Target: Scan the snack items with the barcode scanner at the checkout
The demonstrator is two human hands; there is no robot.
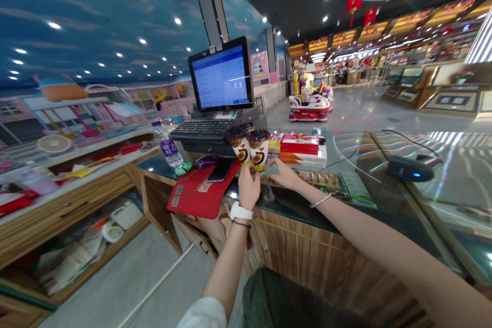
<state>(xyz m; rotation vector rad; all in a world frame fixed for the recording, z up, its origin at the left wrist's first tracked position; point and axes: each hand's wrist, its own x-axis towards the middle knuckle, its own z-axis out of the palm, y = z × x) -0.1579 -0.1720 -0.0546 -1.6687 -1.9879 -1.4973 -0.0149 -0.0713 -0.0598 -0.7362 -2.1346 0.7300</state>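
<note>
Several cups with dark lids and brown-and-yellow prints stand close together on the glass counter, the front one [259, 149] overlapping its neighbour [239, 144]. My left hand [249, 184], with a white watch at the wrist, is at the base of these cups; its fingers are bent, and whether it grips one is unclear. To the right of the front cup is my right hand [284, 173], its fingers apart and pointing toward the cup, with nothing held. A red mat [196, 192] lies left of my left hand, with a black phone [220, 170] on it.
Behind the cups are a monitor [222, 77] and keyboard [203, 128]. A water bottle [169, 147] stands left. Red boxes [302, 144] and flat packets [326, 180] lie right, with a black scanner [409, 169] farther right. An open shelf [100, 246] is lower left.
</note>
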